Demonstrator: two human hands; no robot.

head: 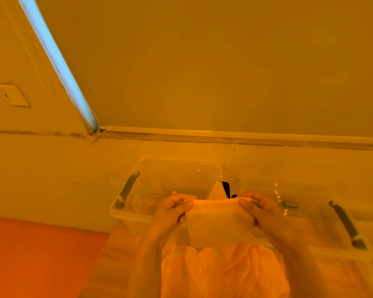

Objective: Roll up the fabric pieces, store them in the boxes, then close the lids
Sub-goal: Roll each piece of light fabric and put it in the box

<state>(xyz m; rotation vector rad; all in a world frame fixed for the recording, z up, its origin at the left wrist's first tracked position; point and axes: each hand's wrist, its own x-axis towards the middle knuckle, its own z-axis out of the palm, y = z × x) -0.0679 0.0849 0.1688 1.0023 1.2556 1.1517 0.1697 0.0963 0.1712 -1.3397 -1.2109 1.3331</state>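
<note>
**Head view: both hands hold a pale cloth up in front of two clear boxes**

Head view is all I have, and everything in it looks orange under the light. I see a pale fabric piece (219, 222) held up in the air, low in the middle of the picture. Its top edge is pulled straight between the two hands. The left hand (172, 209) pinches the top left corner with thumb and curled fingers. The right hand (260, 208) pinches the top right corner the same way. The cloth looks thin and soft, and it hangs down flat like a small sheet. Its top edge looks folded or rolled over a little, but I cannot tell how much.

Below it lies a bigger heap of fabric (224, 274), all bunched and wrinkled, near the bottom edge of the picture.

Behind the hands stand two see-through boxes on the surface (41, 190), both with no lid on. The left box (138, 179) has a dark handle (128, 188) on its left end, and some pale cloth shows through its wall. The right box (310, 190) has a dark handle (348, 225) on its right end. The held cloth and the hands hide the near walls of both boxes, so I cannot see well what is inside.

A small dark thing (226, 188) peeks out between the two boxes. Far up on the left runs a bright blue-white strip (58, 63) beside a big window blind (224, 61).
</note>
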